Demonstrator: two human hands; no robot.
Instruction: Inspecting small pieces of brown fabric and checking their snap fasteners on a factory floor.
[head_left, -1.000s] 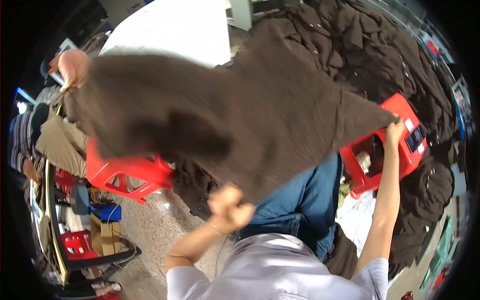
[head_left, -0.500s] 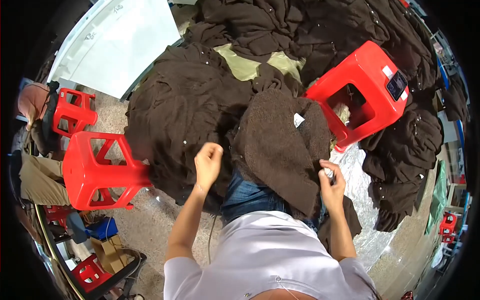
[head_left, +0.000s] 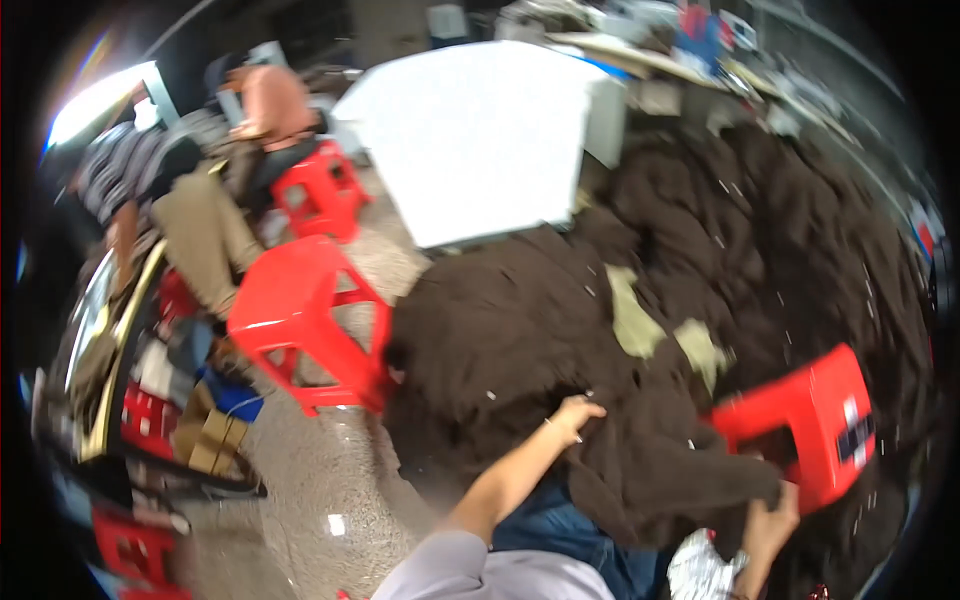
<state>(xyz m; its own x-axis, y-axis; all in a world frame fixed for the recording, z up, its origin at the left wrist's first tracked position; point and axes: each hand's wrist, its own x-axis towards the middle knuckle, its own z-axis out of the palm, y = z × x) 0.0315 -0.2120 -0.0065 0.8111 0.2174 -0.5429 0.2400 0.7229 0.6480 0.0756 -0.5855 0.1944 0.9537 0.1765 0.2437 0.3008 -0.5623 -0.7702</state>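
Observation:
A dark brown knit garment (head_left: 665, 460) lies across my lap over blue jeans. At its left side my left hand (head_left: 578, 414) is closed on the fabric, its fingertips partly sunk into it. My right hand (head_left: 770, 522) grips the garment's right end, drawn out toward the right; the fingers are blurred and partly behind the cloth. A large heap of the same brown garments (head_left: 490, 330), dotted with small white spots, sits just beyond my left hand.
A red plastic stool (head_left: 800, 420) with a dark phone-like device on it is at right. Another red stool (head_left: 305, 315) stands left of the heap. A white table (head_left: 480, 130) is at the far side. Crinkled clear plastic (head_left: 700, 570) lies near my right forearm. Two people sit far left.
My view has swung to the left and up. My left hand has come onto the garment from beside it, and the right hand has pulled the garment's end outward.

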